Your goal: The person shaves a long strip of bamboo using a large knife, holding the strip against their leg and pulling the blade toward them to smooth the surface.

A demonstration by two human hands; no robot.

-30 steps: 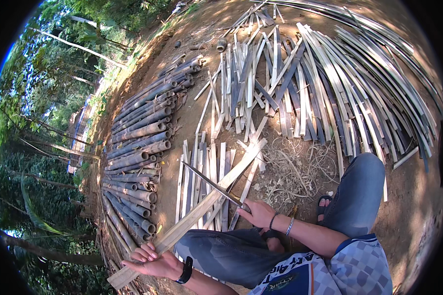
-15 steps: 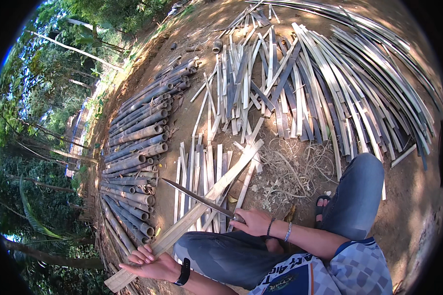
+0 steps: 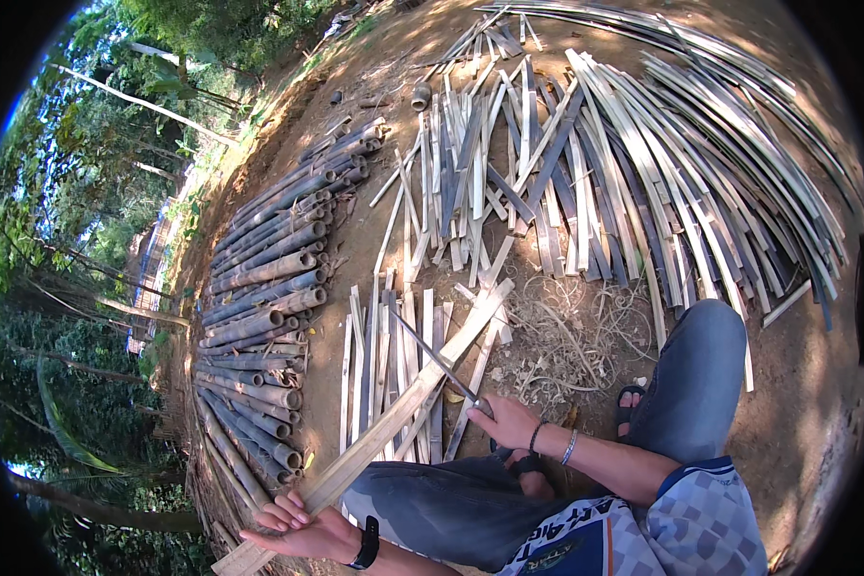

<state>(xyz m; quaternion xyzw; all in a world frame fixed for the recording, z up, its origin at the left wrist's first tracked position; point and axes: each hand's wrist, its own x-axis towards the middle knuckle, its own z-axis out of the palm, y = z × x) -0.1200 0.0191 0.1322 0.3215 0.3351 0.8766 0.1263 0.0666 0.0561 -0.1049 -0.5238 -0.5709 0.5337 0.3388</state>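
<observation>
Left hand cupped, fingers spread, under long bamboo slat. Right hand clenched on long knife, blade across slat.

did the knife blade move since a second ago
Yes. The knife in the right hand has swung its tip left and down the long strip, away from that strip's far end. The left hand supports the strip's near end.
</observation>
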